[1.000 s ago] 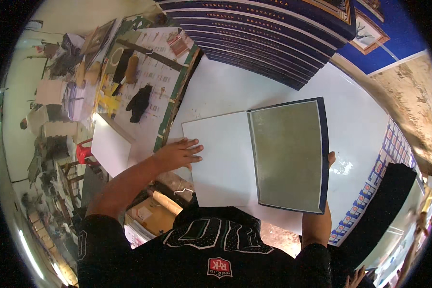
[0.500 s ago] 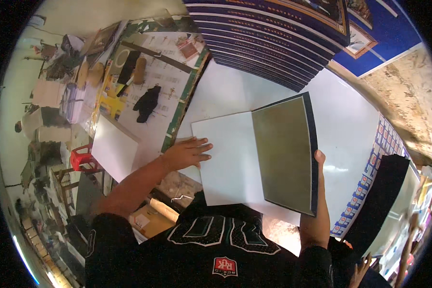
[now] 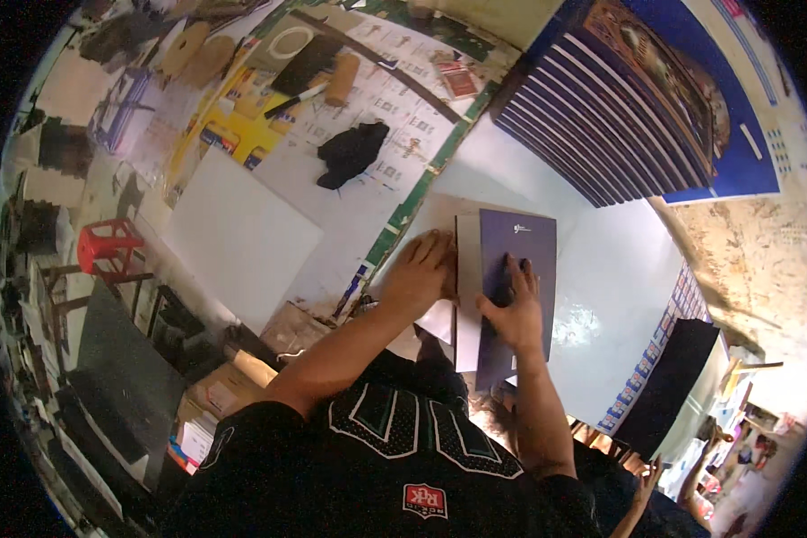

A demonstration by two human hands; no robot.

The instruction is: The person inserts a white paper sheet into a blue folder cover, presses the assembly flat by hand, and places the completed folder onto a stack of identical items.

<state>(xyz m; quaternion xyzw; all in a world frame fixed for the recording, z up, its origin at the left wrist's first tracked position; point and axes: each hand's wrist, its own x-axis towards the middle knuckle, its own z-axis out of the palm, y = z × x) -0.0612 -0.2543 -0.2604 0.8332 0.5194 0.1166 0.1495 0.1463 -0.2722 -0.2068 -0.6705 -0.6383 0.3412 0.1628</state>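
Observation:
A thin hardcover book (image 3: 533, 242) with a dark blue cover lies on the white tabletop in front of me. A pale grey strip shows along its left side, beside the blue cover. My right hand (image 3: 516, 309) rests on the cover with its fingers spread. At the book's left edge is my left hand (image 3: 424, 271), fingers stretched out and touching that edge; its fingertips are partly hard to make out. Under my left wrist, a white sheet (image 3: 438, 321) shows beside the book.
A tall stack of dark blue books (image 3: 592, 117) stands at the far right. On the left table lie a black glove-like cloth (image 3: 353, 154), a tape roll (image 3: 291, 42) and a white board (image 3: 242, 238). A red stool (image 3: 108, 247) stands left. Another person's hand (image 3: 646, 484) shows lower right.
The open book has been folded over, so its blue cover now faces up. My right hand moved from its right edge onto the cover; my left hand moved to its left edge.

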